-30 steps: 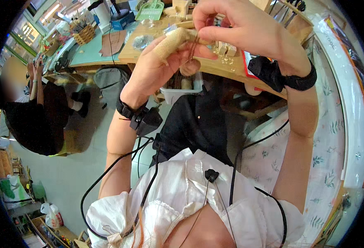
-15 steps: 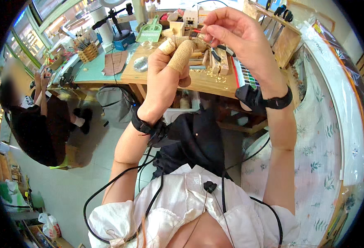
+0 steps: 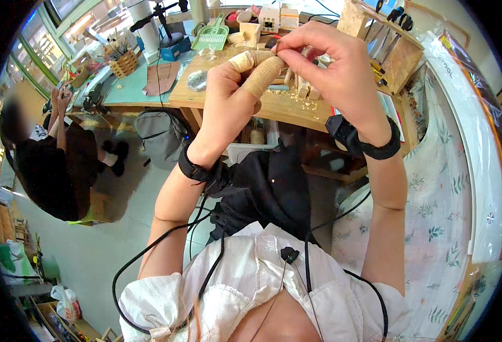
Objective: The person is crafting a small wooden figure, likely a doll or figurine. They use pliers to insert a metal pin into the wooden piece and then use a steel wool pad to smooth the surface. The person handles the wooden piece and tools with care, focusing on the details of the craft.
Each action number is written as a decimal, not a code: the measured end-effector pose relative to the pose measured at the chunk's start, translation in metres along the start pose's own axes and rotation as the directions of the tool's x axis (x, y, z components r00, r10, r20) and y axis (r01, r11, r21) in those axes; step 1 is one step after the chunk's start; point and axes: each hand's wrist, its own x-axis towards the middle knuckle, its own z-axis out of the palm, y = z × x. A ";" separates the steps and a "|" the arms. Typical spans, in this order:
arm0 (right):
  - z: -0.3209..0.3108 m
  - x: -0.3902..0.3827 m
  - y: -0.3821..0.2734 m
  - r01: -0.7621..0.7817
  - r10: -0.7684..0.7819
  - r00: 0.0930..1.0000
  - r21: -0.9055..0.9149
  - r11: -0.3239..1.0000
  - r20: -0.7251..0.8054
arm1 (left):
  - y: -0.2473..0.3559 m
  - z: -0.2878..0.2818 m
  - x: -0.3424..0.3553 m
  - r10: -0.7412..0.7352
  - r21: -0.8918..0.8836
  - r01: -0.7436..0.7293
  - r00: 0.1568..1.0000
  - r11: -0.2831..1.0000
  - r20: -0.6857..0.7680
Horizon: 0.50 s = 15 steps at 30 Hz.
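Note:
Above the wooden workbench (image 3: 182,96) my two hands meet fingertip to fingertip. My left hand (image 3: 231,97) is closed, with tan wraps on its thumb (image 3: 264,78) and index finger; whatever they pinch is too small to make out. My right hand (image 3: 342,71) comes in from the right, its thumb and index finger pressed together beside the left fingertips. What lies between them is hidden. A small red tip shows just behind the right fingers. Pale wood shavings (image 3: 308,104) and wooden pieces lie below on the bench.
A green dustpan (image 3: 211,37) and a clear round container (image 3: 197,81) sit on the bench's left part. A wooden tool rack (image 3: 396,54) stands at the right. At the left, a seated person (image 3: 51,165) works. A grey bag (image 3: 160,137) rests under the table; black cables hang by my arms.
My right hand has come down and left, bringing its fingertips against the left ones. The left thumb has tipped rightward. My view has shifted slightly.

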 end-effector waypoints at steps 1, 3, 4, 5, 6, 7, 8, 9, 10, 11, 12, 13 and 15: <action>0.000 0.000 -0.001 0.018 -0.018 1.000 -0.031 0.999 -0.001 | 0.000 0.001 0.000 0.000 0.012 0.000 1.000 1.000 0.003; 0.004 -0.003 0.000 0.022 -0.023 0.999 -0.031 0.999 -0.023 | -0.001 0.001 0.000 0.004 0.018 -0.005 1.000 1.000 0.010; 0.006 -0.004 0.000 0.024 -0.025 0.999 -0.032 0.999 -0.035 | -0.002 0.001 0.001 0.008 0.011 -0.009 1.000 1.000 0.013; 0.007 -0.005 0.000 0.016 -0.018 0.999 -0.035 0.999 -0.049 | -0.003 0.001 0.001 0.012 0.004 -0.012 1.000 1.000 0.017; 0.008 -0.005 0.001 0.009 -0.012 0.998 -0.038 0.999 -0.064 | -0.004 0.000 0.001 -0.003 -0.032 0.004 1.000 0.999 0.023; 0.009 -0.005 0.001 0.003 -0.006 0.997 -0.041 0.999 -0.079 | -0.004 0.000 0.002 -0.018 -0.068 0.020 0.999 0.997 0.030; 0.010 -0.005 0.002 -0.007 0.004 0.997 -0.032 0.999 -0.072 | -0.005 0.000 0.002 -0.033 -0.104 0.037 0.999 0.994 0.037; 0.009 -0.005 0.002 -0.015 0.013 0.998 -0.023 1.000 -0.066 | -0.008 -0.001 0.002 -0.033 -0.136 0.040 0.998 0.990 0.052; 0.009 -0.005 0.003 -0.024 0.023 0.998 -0.014 1.000 -0.059 | -0.011 -0.003 0.002 -0.033 -0.167 0.044 0.997 0.985 0.067; 0.008 -0.005 0.003 -0.032 0.031 0.998 -0.023 0.999 -0.051 | -0.013 -0.003 0.002 -0.032 -0.199 0.048 0.996 0.979 0.081; 0.007 -0.005 0.003 -0.042 0.040 0.998 -0.033 0.999 -0.043 | -0.013 -0.003 0.002 -0.037 -0.191 0.053 0.996 0.980 0.083; 0.007 -0.005 0.004 -0.052 0.050 0.998 -0.043 0.998 -0.035 | -0.012 -0.003 0.002 -0.042 -0.183 0.057 0.996 0.981 0.084; 0.009 -0.008 0.008 -0.177 0.179 0.984 0.164 0.970 0.006 | -0.012 -0.004 0.002 -0.046 -0.178 0.062 0.995 0.982 0.094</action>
